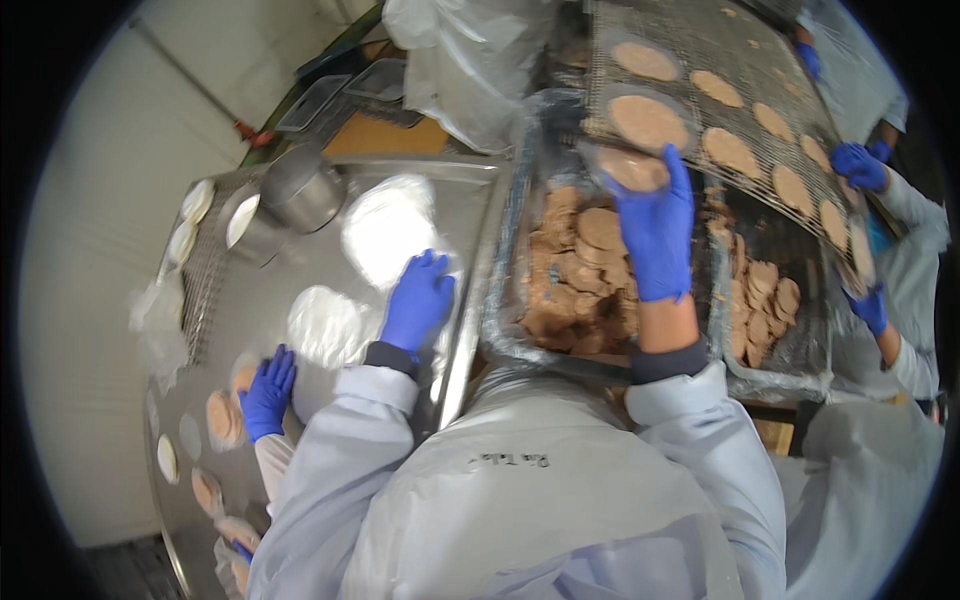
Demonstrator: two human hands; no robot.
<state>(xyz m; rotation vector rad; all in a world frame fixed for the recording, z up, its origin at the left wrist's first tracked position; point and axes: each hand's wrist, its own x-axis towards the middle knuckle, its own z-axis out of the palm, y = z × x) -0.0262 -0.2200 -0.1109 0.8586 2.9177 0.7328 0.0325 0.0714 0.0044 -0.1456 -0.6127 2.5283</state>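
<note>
My left hand (417,302), in a blue glove, rests beside a stack of clear round plastic sheets (390,230) on the steel table, fingers stretched over its lower edge. A second pile of sheets (328,327) lies just left of it. My right hand (656,235), also blue-gloved, reaches up to the belt's near edge and grips a pale pink meat patty (630,170) with clear film around it, slightly blurred. Just beyond, another patty (648,122) lies on a film disc on the wire-mesh belt (690,105).
Below my right hand stands a plastic-lined bin (510,240) of patties and scraps; another bin (775,378) is to its right. Metal containers (303,190) stand on the steel table (270,270). Co-workers' blue-gloved hands (267,395) work at the left and at the belt's right side (858,166).
</note>
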